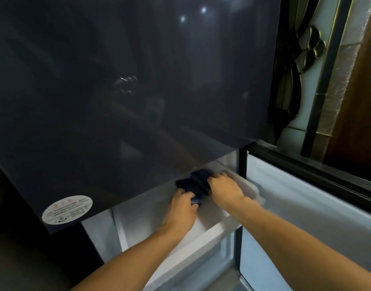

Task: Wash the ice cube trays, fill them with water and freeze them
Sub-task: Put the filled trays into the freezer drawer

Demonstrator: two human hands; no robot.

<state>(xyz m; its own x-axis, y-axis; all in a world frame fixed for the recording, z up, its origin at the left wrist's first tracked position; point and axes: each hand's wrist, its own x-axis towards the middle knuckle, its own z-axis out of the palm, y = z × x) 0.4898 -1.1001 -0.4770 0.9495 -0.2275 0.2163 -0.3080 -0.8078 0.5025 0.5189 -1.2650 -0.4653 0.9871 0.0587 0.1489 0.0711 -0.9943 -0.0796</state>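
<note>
Ice cube tray [196, 182], dark and blurred, is held from both sides. The left hand [181, 206] curls its fingers round the near end, and the right hand [224, 189] curls over the right end. Tray and hands sit over the pulled-out white freezer drawer [201, 244], just under the dark glossy upper door [138, 80] with its round white sticker [67, 209]. The lower door [306, 198] stands open on the right.

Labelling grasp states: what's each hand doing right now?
Left hand: grips the dark ice cube tray.
Right hand: grips the same tray.
</note>
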